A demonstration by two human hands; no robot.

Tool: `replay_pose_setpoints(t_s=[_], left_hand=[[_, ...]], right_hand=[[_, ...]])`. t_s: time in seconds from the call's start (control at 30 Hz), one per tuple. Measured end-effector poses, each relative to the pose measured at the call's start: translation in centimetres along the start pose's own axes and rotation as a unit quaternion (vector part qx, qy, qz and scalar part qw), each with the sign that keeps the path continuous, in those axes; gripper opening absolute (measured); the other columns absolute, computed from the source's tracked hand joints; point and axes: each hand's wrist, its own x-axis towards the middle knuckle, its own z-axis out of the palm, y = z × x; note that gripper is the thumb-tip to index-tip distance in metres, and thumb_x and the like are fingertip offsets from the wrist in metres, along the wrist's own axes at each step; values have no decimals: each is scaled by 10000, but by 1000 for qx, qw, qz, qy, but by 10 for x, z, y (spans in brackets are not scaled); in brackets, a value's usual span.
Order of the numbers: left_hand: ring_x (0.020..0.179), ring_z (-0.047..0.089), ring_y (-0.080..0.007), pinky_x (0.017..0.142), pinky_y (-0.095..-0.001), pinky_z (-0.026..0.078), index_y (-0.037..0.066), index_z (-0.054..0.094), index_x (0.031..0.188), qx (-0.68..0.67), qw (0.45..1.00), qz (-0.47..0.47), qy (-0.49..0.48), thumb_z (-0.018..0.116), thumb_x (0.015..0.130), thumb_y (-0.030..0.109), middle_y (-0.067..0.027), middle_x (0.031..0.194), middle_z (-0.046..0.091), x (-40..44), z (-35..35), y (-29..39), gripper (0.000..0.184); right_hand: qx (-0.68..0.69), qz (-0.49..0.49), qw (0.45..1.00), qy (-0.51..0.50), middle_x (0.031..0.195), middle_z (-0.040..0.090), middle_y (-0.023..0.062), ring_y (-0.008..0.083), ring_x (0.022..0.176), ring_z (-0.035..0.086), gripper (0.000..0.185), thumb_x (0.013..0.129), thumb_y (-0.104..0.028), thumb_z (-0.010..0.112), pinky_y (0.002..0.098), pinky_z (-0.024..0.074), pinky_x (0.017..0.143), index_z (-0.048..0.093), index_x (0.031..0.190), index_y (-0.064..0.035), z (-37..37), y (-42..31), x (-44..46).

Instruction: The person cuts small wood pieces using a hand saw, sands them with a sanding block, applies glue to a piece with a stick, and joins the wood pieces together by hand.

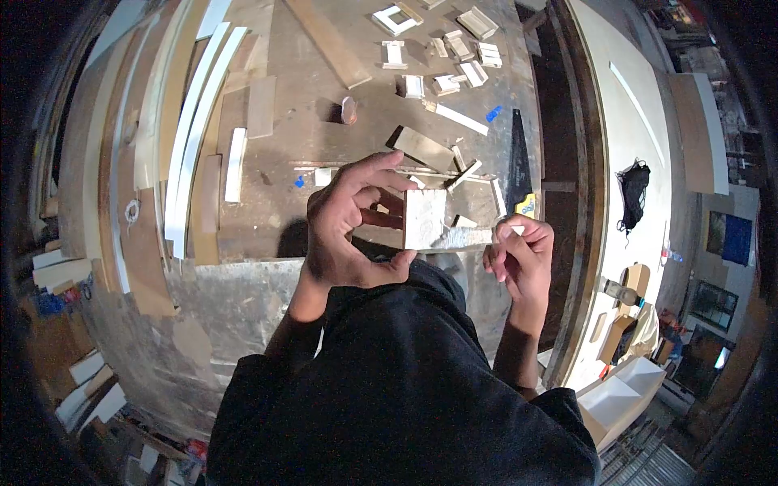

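Note:
My left hand (344, 223) is curled around a small pale wooden block (424, 215), with the thumb at its lower edge and the fingers at its top left. A narrow whitish strip (468, 237) runs from the block's lower right toward my right hand (525, 251). The right fingers are pinched at the strip's far end; whether strip and block are one piece, I cannot tell. Both hands are above the near edge of the worktable (267, 190). Just beyond them lie loose wood offcuts (421, 147) and a handsaw (519, 158) with a black blade and yellow on its handle.
Several small wooden assemblies (460, 47) sit at the far side. A small cup (348, 110) stands near the middle. Long boards and white strips (198, 134) line the left. To the right, another pale surface (604, 162) holds a black tangle (634, 194) and a bottle (622, 292).

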Motion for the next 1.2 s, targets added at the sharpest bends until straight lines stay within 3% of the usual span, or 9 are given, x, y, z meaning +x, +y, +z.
replay_pose_setpoints(t_s=[0.13,0.33,0.4,0.53,0.67,0.87,1.03,1.13,1.2], left_hand=[[987,681,-174,861,-338,621,-36,389,1470,-6,1000,-23,2,844,612,-28,-142,1197,647,-2,-4,1,971],[969,682,-168,833,-324,624,-27,386,1479,-10,999,-27,26,844,597,-23,-137,1196,641,-3,-3,5,993],[962,684,-167,826,-322,625,-25,385,1481,1,999,-31,33,844,599,-22,-136,1194,640,-5,-5,6,994],[944,688,-164,817,-316,625,-15,378,1491,-5,998,-51,37,845,601,-16,-136,1188,639,-8,-5,10,1005],[945,689,-168,818,-315,624,-8,351,1510,7,999,-25,39,850,597,-7,-138,1184,639,-11,-1,16,1041],[959,700,-185,818,-319,629,-8,335,1518,-4,997,-62,55,850,601,-4,-157,1173,634,-17,10,21,1051],[956,704,-192,818,-330,634,-12,320,1522,12,997,-51,64,850,599,-4,-164,1171,632,-18,21,22,1064],[954,705,-195,818,-337,636,-13,312,1524,20,997,-41,67,848,597,-6,-168,1169,633,-18,32,26,1071],[953,705,-197,817,-339,636,-14,310,1525,32,996,-32,77,846,596,-6,-170,1168,634,-14,37,28,1073]], right_hand=[[106,-8,994,5,564,589,75,127,356,459,174,959,-82,662,294,451,421,649,828,31,5,-4,3],[19,-25,999,-2,562,586,76,121,360,457,169,954,-75,665,292,455,432,645,829,37,10,-1,7],[15,42,999,-31,555,578,73,122,353,451,165,949,-66,667,293,451,426,640,823,38,4,-1,4],[116,-11,993,-14,550,561,55,112,351,438,171,949,-87,674,290,431,415,646,822,25,12,-2,8],[-17,-23,1000,-13,549,535,36,91,358,434,223,988,-133,622,277,421,415,617,812,4,20,0,17],[20,50,994,-91,559,573,53,105,356,459,196,960,-68,657,258,407,384,644,786,22,-4,-7,12],[73,25,991,-107,559,570,34,98,369,485,203,977,-70,614,243,382,378,646,792,9,-13,-19,20],[0,19,999,-46,554,560,47,116,393,522,193,971,-81,615,259,387,370,645,810,21,-8,-18,28],[-7,33,996,-83,550,537,43,111,376,484,215,969,-125,626,277,391,378,611,808,17,-21,-19,25]])
